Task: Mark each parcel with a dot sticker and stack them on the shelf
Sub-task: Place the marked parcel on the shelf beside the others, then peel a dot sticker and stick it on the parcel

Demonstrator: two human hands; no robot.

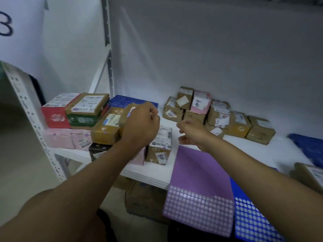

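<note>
The left hand [139, 123] grips a brown parcel [108, 126] atop the stack on the shelf [157, 177]. Just right of it, the right hand [191, 133] hovers with fingers loosely apart, holding nothing. Nearer than that hand, the purple sticker sheet [197, 173] overhangs the shelf edge.

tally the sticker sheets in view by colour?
Purple sticker sheet: 1
Blue sticker sheets: 3
Total: 4
</note>
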